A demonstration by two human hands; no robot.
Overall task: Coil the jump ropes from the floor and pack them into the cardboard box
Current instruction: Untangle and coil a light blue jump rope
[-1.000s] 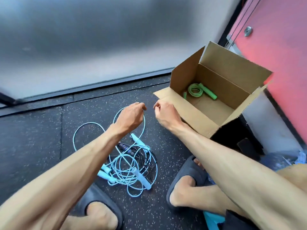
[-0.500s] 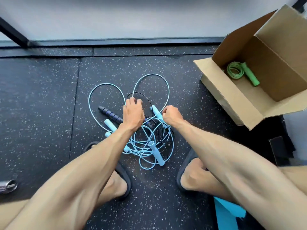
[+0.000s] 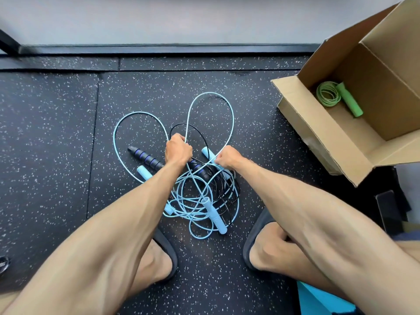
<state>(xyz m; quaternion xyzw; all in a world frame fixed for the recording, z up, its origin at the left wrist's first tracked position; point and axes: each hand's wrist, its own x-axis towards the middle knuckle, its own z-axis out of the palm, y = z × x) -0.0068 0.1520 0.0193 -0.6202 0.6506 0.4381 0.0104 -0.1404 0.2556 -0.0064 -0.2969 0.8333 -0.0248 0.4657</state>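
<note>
On the speckled floor (image 3: 56,133), left of centre, a black rope (image 3: 145,156) shows 1 tilted handle, and its cord is mixed into the tangle of blue rope (image 3: 193,198) at mid-frame. The left hand (image 3: 178,150) is clenched around blue cord where 2 loops meet. Just right of it, the right hand (image 3: 227,158) pinches another blue strand. At the upper right, the open box (image 3: 318,133) stands on the floor with a coiled green rope (image 3: 329,94) inside.

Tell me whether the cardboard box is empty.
Not empty. The cardboard box, flaps open, holds one green jump rope, its cord coiled beside its handle on the bottom.
</note>
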